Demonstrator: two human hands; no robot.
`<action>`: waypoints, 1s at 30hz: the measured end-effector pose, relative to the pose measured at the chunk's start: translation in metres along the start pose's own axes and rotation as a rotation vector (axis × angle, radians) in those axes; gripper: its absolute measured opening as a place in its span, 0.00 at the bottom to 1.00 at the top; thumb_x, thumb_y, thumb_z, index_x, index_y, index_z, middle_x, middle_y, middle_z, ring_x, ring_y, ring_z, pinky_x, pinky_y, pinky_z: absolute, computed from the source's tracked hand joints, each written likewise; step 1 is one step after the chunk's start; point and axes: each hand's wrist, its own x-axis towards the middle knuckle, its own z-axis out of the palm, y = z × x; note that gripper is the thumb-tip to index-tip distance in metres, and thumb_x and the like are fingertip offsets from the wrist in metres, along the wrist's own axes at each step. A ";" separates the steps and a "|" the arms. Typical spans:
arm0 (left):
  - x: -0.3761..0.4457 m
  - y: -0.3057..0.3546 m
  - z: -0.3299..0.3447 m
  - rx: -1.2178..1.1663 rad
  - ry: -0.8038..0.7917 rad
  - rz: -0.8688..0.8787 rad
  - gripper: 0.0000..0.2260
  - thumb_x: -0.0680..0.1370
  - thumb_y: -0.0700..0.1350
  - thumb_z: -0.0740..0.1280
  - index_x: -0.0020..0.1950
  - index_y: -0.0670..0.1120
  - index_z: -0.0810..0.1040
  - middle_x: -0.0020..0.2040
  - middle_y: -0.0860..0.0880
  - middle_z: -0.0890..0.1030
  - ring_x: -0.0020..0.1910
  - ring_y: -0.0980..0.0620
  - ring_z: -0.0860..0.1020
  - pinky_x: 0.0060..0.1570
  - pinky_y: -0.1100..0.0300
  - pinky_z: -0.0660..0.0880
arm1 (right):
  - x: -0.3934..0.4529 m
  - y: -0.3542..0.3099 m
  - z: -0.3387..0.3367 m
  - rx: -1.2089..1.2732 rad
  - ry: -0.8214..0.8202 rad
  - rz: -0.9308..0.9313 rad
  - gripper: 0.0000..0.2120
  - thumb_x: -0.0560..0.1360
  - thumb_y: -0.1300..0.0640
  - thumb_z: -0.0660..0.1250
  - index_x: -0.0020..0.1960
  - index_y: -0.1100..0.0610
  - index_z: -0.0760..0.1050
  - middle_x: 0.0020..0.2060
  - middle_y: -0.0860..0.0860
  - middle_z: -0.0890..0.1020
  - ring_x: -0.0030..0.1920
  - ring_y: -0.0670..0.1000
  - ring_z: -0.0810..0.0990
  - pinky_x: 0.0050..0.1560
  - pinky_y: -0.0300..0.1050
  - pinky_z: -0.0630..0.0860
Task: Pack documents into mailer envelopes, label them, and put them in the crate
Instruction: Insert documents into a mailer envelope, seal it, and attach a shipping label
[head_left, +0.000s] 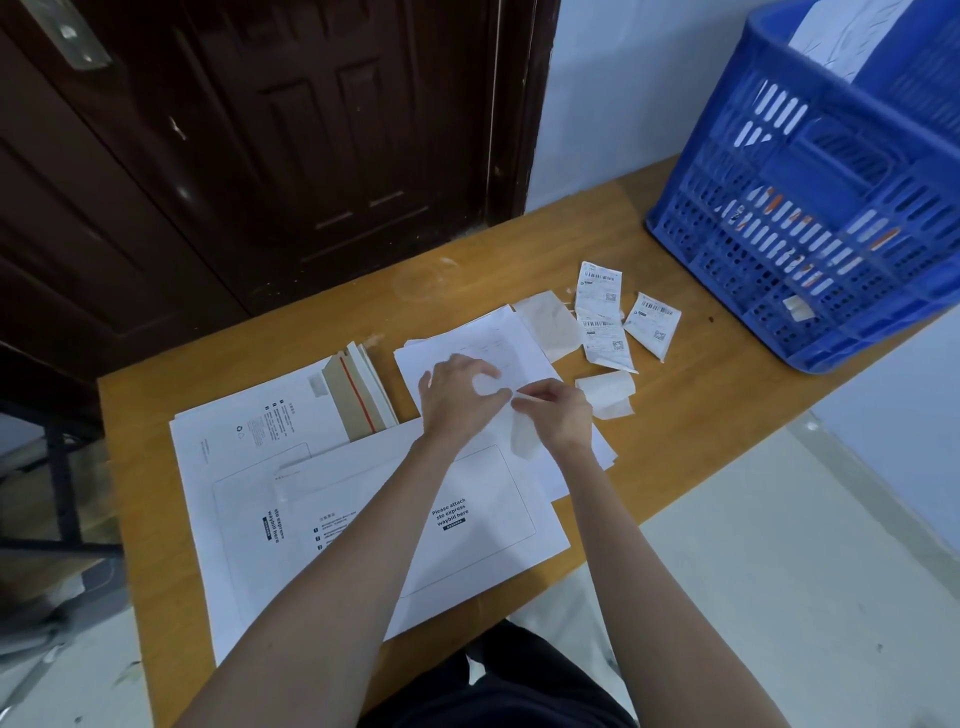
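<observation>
A white mailer envelope (483, 525) printed "Please attach sto express waybill here" lies in front of me on a stack of more envelopes (249, 467). Above it, my left hand (454, 397) and my right hand (558, 415) pinch a white label (491, 385) between them, its backing strip (524, 439) hanging below my right hand. They hover over a pile of white documents (498, 338). Printed barcode labels (602, 312) lie to the right. The blue crate (810, 208) stands at the far right with white mailers inside.
Crumpled backing papers (608, 395) lie beside my right hand and another backing sheet (550, 322) lies near the documents. Opened envelope flaps with a red strip (358, 395) sit left of the documents. The wooden table (691, 415) ends at a dark door behind.
</observation>
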 end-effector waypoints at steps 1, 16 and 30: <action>0.001 0.000 0.000 0.056 -0.051 0.054 0.10 0.74 0.55 0.68 0.51 0.53 0.80 0.59 0.54 0.77 0.63 0.52 0.72 0.69 0.47 0.61 | 0.000 0.000 0.001 -0.020 -0.003 -0.016 0.03 0.70 0.58 0.73 0.44 0.54 0.80 0.36 0.45 0.81 0.36 0.40 0.76 0.34 0.31 0.70; 0.000 -0.006 -0.004 -0.517 -0.254 -0.348 0.10 0.79 0.45 0.64 0.38 0.48 0.69 0.49 0.50 0.75 0.42 0.53 0.70 0.34 0.63 0.63 | 0.000 0.005 -0.005 0.407 -0.131 0.244 0.03 0.72 0.63 0.70 0.44 0.57 0.77 0.45 0.54 0.78 0.47 0.53 0.75 0.55 0.49 0.75; 0.000 0.000 0.002 -0.368 -0.210 -0.196 0.08 0.75 0.44 0.67 0.51 0.47 0.84 0.53 0.51 0.84 0.57 0.52 0.78 0.57 0.56 0.73 | 0.003 -0.001 0.004 -0.077 0.011 -0.003 0.09 0.70 0.49 0.72 0.42 0.54 0.80 0.33 0.44 0.78 0.36 0.45 0.75 0.32 0.35 0.67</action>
